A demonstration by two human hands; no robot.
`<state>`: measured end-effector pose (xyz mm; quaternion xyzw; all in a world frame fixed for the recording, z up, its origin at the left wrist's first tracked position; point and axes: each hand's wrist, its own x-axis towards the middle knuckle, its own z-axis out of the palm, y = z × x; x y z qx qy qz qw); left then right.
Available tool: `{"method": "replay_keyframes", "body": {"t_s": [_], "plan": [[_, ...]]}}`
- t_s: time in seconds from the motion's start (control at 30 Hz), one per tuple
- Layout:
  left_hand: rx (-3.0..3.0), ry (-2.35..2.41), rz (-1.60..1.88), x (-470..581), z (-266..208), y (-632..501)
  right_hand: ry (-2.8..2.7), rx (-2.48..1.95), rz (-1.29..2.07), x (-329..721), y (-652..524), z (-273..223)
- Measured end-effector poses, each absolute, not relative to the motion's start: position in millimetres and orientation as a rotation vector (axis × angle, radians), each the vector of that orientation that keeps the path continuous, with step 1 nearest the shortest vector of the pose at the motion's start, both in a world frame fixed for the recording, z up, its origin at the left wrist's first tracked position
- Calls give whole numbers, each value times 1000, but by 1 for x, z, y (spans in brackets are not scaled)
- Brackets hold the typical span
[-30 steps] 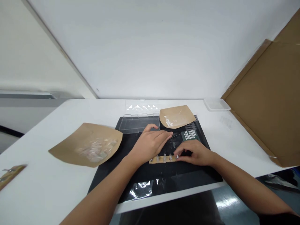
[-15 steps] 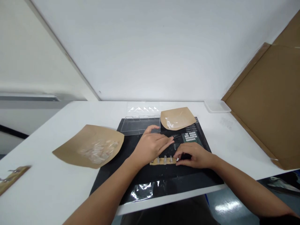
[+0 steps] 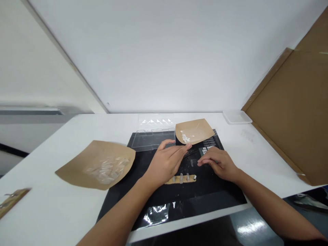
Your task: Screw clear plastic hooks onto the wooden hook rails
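Observation:
A narrow wooden strip (image 3: 169, 182) lies on a black mat (image 3: 205, 190). Several small clear pieces (image 3: 181, 178) stand across it, and a small white piece (image 3: 195, 177) sits at its right end. My left hand (image 3: 164, 164) is just above the strip's left part and partly covers it. Its fingers stretch out to the upper right, one held apart, with nothing visible in them. My right hand (image 3: 219, 162) is raised off the strip, right of it, near a card with white dots (image 3: 204, 149). Its fingers are bent and pressed together; anything between the tips is hidden.
A brown paper tray (image 3: 77, 167) holding clear pieces lies at left. Another brown tray (image 3: 202, 128) with white bits is behind my hands. A clear plastic case (image 3: 153, 138) lies on the mat's back edge. A shallow plastic lid (image 3: 237, 117) and cardboard (image 3: 287, 112) stand at right.
My right hand has left the strip's right end and moved up and right, uncovering the white piece there. My left hand has hardly moved. The view has shifted slightly.

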<state>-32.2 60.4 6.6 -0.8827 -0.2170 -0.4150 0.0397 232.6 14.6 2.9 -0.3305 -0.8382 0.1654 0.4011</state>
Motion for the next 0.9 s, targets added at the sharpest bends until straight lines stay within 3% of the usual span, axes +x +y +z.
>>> {"method": "replay_keyframes", "body": {"t_s": [0.6,0.9], "plan": [[-2679,-678,-1323,-33,4,64,-2161,-872,298,250,32,-4],[-2762,-889,-1211,-31,-13,74,-1929,-972,542,255,37,-19]]}}
